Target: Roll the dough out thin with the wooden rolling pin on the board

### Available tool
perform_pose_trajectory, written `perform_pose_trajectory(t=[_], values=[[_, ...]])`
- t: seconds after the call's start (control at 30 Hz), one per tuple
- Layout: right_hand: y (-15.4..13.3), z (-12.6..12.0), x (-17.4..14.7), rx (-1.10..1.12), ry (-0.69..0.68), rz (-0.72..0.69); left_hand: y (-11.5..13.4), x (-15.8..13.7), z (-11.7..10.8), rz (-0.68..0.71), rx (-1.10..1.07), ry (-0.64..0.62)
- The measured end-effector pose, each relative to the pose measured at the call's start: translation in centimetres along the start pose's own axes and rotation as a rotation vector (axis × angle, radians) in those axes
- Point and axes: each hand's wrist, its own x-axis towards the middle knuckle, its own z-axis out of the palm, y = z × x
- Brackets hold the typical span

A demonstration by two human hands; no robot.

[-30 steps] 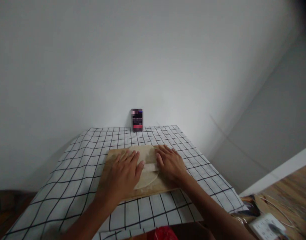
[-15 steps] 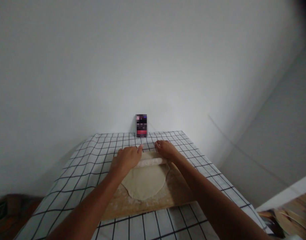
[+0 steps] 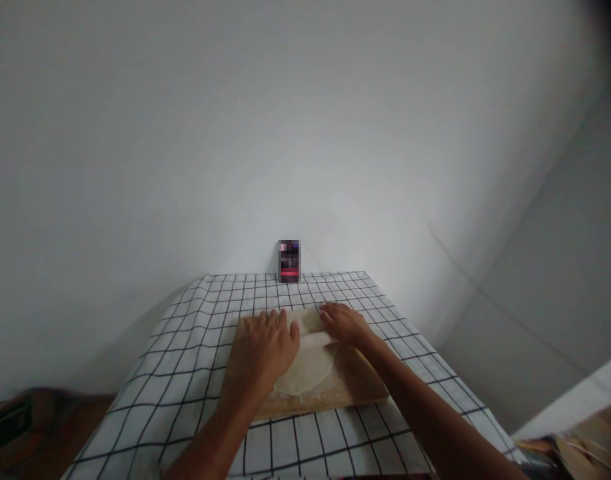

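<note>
A pale, floured rolling pin lies across a flat round of dough on a wooden board. My left hand rests palm down over the pin's left end, its fingers stretched forward and slightly apart, the thumb pointing ahead. Over the right end, my right hand has its fingers bent and close together. Both ends of the pin are hidden under my hands. Part of the dough shows beyond the pin, and a larger part shows on the near side.
A white cloth with a black grid covers the table. At the far edge, a small dark box-like thing, blurred out, stands against the white wall. Blurred items lie low at the left and right.
Both hands have come nearer with the rolling pin. My left hand has gone from bent fingers to stretched ones. The view has shifted slightly, and the board sits differently in it.
</note>
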Motion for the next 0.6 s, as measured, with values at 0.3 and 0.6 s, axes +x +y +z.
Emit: perform_pose_trajectory(t=[0.3,0.6], values=[[-1.0,0.7,-8.2,-0.042,0.168,-0.068,1.3,-5.7,1.9,0.058,-0.105,0.153],[-2.6,1.7,-14.3,0.029,0.29,-0.013,0.2,-10.1,0.9,0.266,-0.094,0.198]])
